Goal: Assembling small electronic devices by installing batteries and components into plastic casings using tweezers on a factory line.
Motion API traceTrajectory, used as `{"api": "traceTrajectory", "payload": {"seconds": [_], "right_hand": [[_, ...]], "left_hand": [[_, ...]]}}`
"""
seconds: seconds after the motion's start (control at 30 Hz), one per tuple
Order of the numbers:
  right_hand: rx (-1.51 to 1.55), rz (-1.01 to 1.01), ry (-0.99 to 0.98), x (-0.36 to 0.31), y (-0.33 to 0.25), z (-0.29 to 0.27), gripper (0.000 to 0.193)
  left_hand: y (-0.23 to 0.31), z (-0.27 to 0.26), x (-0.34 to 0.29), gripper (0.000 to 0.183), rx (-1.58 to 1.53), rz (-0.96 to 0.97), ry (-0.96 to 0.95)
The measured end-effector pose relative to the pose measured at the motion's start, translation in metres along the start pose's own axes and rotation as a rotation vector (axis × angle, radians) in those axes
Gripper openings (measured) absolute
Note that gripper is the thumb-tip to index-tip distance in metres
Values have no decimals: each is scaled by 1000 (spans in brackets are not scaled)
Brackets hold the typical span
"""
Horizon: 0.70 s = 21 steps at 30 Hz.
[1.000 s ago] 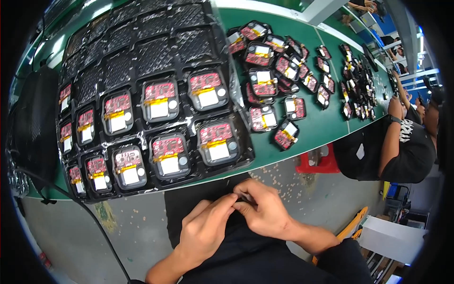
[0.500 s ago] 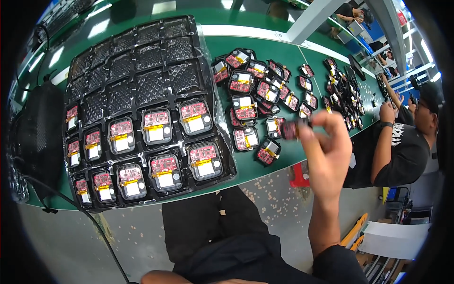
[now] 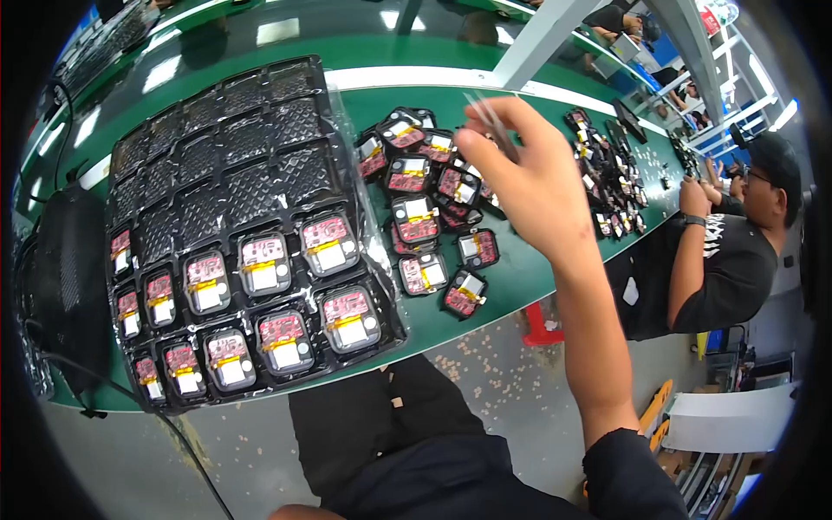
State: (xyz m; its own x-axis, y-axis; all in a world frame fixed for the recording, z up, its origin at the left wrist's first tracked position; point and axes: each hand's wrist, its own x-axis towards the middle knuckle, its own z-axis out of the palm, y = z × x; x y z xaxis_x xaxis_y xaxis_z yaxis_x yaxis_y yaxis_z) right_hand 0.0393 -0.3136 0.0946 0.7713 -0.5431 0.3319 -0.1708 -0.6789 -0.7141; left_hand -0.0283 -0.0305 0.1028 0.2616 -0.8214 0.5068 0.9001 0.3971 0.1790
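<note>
My right hand [image 3: 529, 178] is raised over the green bench, to the right of a loose heap of square black-cased circuit-board modules [image 3: 418, 219]. Thumb and fingers are closed around a thin dark piece [image 3: 496, 130] with a clear, shiny edge; it is blurred and looks like one of these modules seen edge-on. The modules show red boards, yellow tape and silver or white blocks. A black plastic tray [image 3: 260, 147] on the left has its two near rows filled with modules [image 3: 348, 319]. Only skin at the lower edge, likely my left hand [image 3: 303, 513], shows; its fingers are hidden.
A dark bag-like object [image 3: 74, 269] and a black cable [image 3: 186, 442] lie left of the tray. More modules [image 3: 611, 173] are piled farther right, where a co-worker [image 3: 737, 251] in black sits. A grey metal post [image 3: 542, 43] rises behind the bench.
My right hand has moved up and away from the bench's near edge, toward the far side of the heap, still pinching a dark piece. The view has shifted slightly. The filled tray rows look the same.
</note>
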Motion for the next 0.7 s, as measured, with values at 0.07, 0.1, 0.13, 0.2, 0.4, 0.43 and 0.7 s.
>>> {"api": "traceTrajectory", "payload": {"seconds": [0.07,0.1,0.13,0.2,0.4,0.43,0.7], "right_hand": [[71,134,26,-18,2,-25,31],[164,74,101,-27,12,-29,25],[123,86,115,-36,18,-45,23],[58,134,263,-56,33,-72,22],[-273,253,299,-109,95,-115,20],[-321,285,275,-115,98,-113,21],[-415,233,116,-117,70,-89,23]], "left_hand": [[4,-9,0,17,32,0,-115],[5,-11,-2,17,28,4,-111],[5,-10,-5,18,-16,-16,-91],[6,-11,-4,19,-77,-43,-86],[10,-12,5,20,-41,-66,-127],[8,-10,4,20,-76,-58,-101],[6,-8,13,19,-80,-117,-44]]}}
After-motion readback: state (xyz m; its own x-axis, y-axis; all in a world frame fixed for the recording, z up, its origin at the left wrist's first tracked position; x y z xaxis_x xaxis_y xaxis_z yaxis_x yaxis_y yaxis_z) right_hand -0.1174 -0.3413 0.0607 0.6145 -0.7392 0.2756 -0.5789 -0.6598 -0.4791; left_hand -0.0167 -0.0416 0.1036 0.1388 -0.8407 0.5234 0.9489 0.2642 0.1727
